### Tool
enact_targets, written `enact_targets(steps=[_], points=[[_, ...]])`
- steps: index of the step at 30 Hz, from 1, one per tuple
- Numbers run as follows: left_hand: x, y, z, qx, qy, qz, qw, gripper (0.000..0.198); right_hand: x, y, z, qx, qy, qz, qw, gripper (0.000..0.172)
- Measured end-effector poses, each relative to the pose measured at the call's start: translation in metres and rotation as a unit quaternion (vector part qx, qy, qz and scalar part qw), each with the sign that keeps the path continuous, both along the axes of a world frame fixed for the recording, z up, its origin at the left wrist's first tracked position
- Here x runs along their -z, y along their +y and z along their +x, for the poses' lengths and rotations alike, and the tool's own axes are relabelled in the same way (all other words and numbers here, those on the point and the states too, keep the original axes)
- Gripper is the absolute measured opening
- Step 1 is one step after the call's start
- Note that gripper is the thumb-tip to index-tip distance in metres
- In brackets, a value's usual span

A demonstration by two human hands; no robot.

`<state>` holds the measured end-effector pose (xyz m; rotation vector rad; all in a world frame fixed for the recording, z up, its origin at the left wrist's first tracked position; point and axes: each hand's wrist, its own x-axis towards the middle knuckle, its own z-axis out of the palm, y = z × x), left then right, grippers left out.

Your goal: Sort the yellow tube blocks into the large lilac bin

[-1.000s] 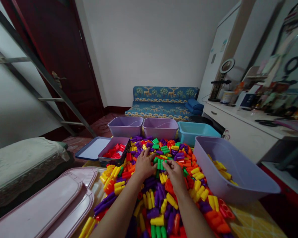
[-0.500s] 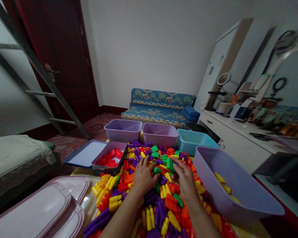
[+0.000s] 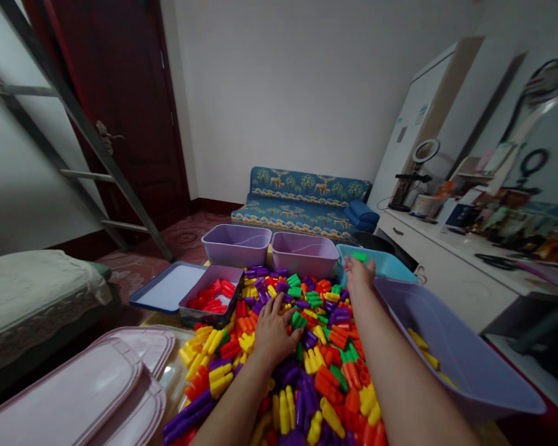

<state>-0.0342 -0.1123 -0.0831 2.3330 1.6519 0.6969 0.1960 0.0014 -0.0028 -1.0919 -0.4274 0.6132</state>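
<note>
A heap of coloured plastic pegs in red, orange, yellow, green and purple covers the table. My left hand rests palm down on the heap, fingers spread, touching green pieces. My right hand is stretched out over the near edge of the blue bin, fingers closed round green pegs. A large purple bin with a few yellow pegs sits right beside my right forearm.
Two purple bins stand behind the heap. A smaller bin of red pegs and a blue lid lie at left. Pink lids are stacked at near left. Sofa, ladder and white cabinet surround the table.
My right hand has lifted from the heap with green pegs and reached forward to the blue bin. My left hand stays on the heap.
</note>
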Motion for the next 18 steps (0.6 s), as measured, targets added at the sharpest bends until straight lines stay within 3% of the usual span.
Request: enact_targets(steps=[3,6,8,12,14,18], points=[[0.000,0.000,0.000,-0.001,0.001,-0.002,1.000,0.052,0.012,-0.006,0.000,-0.014,-0.024,0.001,1.000,0.070],[0.000,0.000,0.001,-0.001,0.004,0.000,1.000,0.052,0.035,-0.021,-0.005,-0.020,-0.133,-0.033,0.990,0.058],[0.000,0.000,0.002,-0.002,0.006,0.006,1.000,0.051,0.052,-0.033,-0.009,-0.031,-0.280,-0.088,0.956,0.047],[0.001,-0.001,0.001,-0.002,-0.003,0.027,1.000,0.043,0.072,-0.052,-0.018,-0.081,-0.385,-0.134,0.910,0.034],[0.002,-0.001,0.001,-0.002,-0.024,0.034,0.999,0.040,0.071,-0.056,-0.026,-0.109,-0.465,-0.181,0.860,0.032],[0.004,0.000,0.001,-0.008,-0.070,0.039,0.997,0.039,0.054,-0.060,-0.047,-0.179,-0.634,-0.332,0.675,0.054]])
